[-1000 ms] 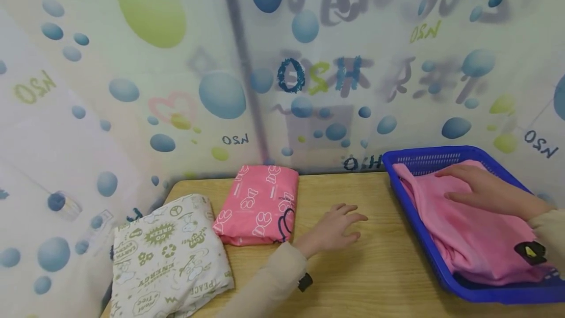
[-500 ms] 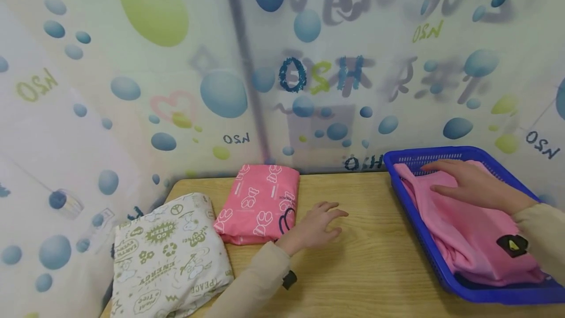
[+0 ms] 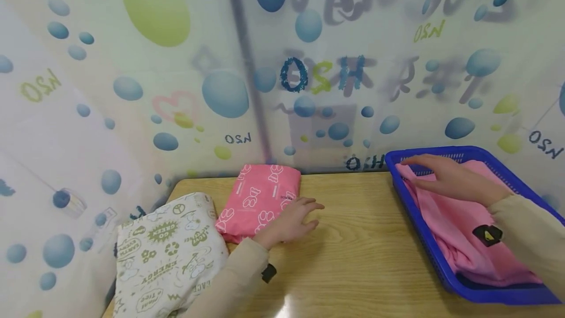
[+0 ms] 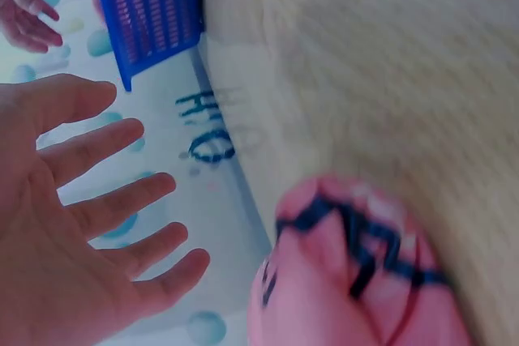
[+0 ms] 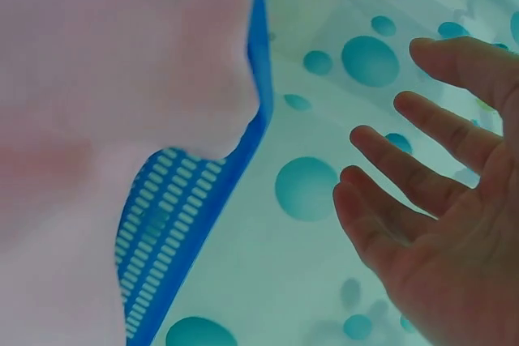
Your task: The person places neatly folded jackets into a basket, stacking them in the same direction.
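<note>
My left hand (image 3: 289, 222) hovers by the right side of a pink package (image 3: 256, 200) printed with white bear outlines. In the left wrist view its fingers are spread and relaxed, apart from the pink package (image 4: 340, 273). Over the blue basket (image 3: 421, 254) at the right is my right hand (image 3: 452, 178), its fingers loosely extended with nothing in them. Folded pink cloth (image 3: 459, 229) fills most of that basket. The right wrist view shows the relaxed right hand (image 5: 438, 176) beside the cloth (image 5: 122, 79) and the perforated basket wall (image 5: 166, 216).
A white bag (image 3: 169, 254) with green print lies at the table's left, close to the pink package. Behind the wooden table (image 3: 344, 259) hangs a curtain (image 3: 353, 28) patterned with blue and green dots. The basket stands near the back right.
My left hand has moved left, from over bare table to the pink package's right side. The right hand has shifted left over the basket. Package, bag and basket stay put.
</note>
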The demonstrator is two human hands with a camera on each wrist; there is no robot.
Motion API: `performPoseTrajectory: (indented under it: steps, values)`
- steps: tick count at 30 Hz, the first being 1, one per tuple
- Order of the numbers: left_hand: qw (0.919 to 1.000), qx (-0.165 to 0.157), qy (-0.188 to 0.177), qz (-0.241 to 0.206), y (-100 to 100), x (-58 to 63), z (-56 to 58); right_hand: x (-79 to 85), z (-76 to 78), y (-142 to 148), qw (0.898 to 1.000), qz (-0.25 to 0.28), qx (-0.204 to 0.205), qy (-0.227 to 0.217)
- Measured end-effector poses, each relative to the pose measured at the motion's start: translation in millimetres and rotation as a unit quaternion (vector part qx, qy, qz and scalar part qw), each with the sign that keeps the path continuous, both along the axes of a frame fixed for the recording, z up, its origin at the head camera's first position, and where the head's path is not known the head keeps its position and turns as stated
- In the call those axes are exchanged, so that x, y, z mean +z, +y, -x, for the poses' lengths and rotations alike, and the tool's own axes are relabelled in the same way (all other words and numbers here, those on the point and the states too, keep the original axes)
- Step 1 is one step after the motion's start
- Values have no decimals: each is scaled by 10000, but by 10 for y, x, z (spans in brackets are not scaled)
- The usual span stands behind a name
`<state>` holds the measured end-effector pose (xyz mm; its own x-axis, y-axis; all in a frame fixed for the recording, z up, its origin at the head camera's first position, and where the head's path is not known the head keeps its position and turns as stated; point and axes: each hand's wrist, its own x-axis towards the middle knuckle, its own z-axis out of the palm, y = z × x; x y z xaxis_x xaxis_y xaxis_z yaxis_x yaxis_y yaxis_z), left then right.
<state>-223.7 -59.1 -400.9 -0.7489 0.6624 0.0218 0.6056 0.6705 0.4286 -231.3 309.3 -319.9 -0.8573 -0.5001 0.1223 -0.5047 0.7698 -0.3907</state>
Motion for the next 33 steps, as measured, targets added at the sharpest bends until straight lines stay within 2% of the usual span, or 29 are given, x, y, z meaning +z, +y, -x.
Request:
performPoseTrajectory:
  steps: [7,13,21,29,33]
  values:
    - [9997,-40,46,-239,-220,93,62,48,29,-170,9998,121,114,-95]
    - [9986,60,226,-482,-391,109,109,49,70,-321,9987,344,305,198]
    - [9957,741,20,-552,-580,172,149,35,117,-527,9978,451,455,185]
    - [9914,998,-125,-833,-840,185,239,-19,168,-693,9965,698,465,66]
    - [9887,1228,-51,-854,-974,158,284,-44,194,-776,9965,663,504,-23]
